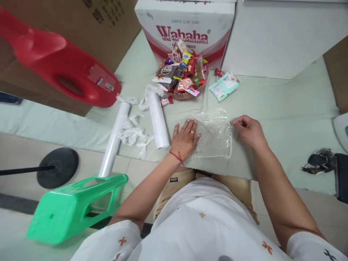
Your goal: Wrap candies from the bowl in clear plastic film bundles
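Observation:
A clear plastic bag (214, 139) lies flat on the green cloth (274, 98) in front of me. My left hand (186, 139) rests flat on the bag's left side, fingers stretched out, with a ring and a red string bracelet. At the bag's upper right corner is my right hand (248, 130), its thumb and fingertips pinched together; whatever is between them is too small to make out. Left of my left hand lies a white roll (159, 121), with crumpled thin plastic (134, 136) beside it.
Wrapped snacks fill a bowl (187, 95) before a Wahaha box (187, 32). A mint packet (224, 86) lies right of it. Leftward are a red jug (62, 65), another white roll (114, 139) and a green plastic holder (73, 206). Keys (319, 161) lie at right.

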`<act>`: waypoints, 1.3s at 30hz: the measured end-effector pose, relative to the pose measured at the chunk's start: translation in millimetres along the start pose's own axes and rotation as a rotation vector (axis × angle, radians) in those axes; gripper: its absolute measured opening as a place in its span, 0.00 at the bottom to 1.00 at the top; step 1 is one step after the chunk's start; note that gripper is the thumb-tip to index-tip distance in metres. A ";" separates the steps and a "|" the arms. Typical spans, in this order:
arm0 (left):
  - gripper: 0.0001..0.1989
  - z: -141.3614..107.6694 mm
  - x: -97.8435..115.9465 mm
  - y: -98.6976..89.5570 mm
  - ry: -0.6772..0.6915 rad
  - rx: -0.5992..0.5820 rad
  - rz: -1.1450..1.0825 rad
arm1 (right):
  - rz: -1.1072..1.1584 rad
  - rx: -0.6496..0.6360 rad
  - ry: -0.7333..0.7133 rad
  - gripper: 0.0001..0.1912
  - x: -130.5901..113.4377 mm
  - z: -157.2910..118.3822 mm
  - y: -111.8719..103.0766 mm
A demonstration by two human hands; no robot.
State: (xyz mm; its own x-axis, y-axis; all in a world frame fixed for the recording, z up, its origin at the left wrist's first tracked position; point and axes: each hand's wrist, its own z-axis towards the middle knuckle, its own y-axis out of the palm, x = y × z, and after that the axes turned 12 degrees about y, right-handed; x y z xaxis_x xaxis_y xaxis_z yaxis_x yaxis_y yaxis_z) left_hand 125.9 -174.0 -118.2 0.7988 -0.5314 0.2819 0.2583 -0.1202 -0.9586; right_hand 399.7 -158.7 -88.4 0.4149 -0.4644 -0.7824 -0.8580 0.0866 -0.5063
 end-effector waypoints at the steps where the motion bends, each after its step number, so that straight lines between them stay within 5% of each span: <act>1: 0.30 0.0 1.2 2.0 -0.015 0.000 0.018 | 0.008 0.017 0.031 0.13 0.0 -1.6 -2.9; 4: 0.32 -2.1 6.1 2.7 -0.047 -0.009 0.030 | 0.041 -0.067 0.160 0.19 -0.8 -16.5 -5.1; 8: 0.32 -1.8 7.1 1.7 -0.059 -0.014 0.023 | 0.209 -0.340 0.316 0.27 -0.1 -46.3 6.1; 14: 0.31 -0.8 6.3 2.2 -0.067 -0.001 0.023 | 0.243 -0.546 0.431 0.25 18.1 -83.6 10.7; 21: 0.32 -1.5 6.2 1.5 -0.056 0.002 0.002 | 0.341 -0.243 0.408 0.24 40.4 -92.6 -14.8; 29: 0.32 -1.0 6.4 2.0 -0.063 0.001 0.005 | 0.506 -0.243 0.493 0.29 33.7 -99.8 9.7; 36: 0.44 0.3 6.2 -2.2 -0.041 -0.089 0.011 | 0.275 -0.180 0.427 0.19 56.8 -105.3 -12.3; 39: 0.47 0.6 6.0 -2.6 -0.041 -0.107 0.014 | 0.103 0.049 0.281 0.13 49.4 -77.2 -29.0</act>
State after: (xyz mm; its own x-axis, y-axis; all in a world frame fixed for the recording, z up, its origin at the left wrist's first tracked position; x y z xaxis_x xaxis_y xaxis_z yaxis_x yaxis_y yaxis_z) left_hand 130.3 -176.3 -114.0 0.8243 -0.4988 0.2680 0.1892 -0.2034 -0.9606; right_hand 421.7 -252.1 -84.3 0.2208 -0.6763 -0.7027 -0.8728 0.1845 -0.4518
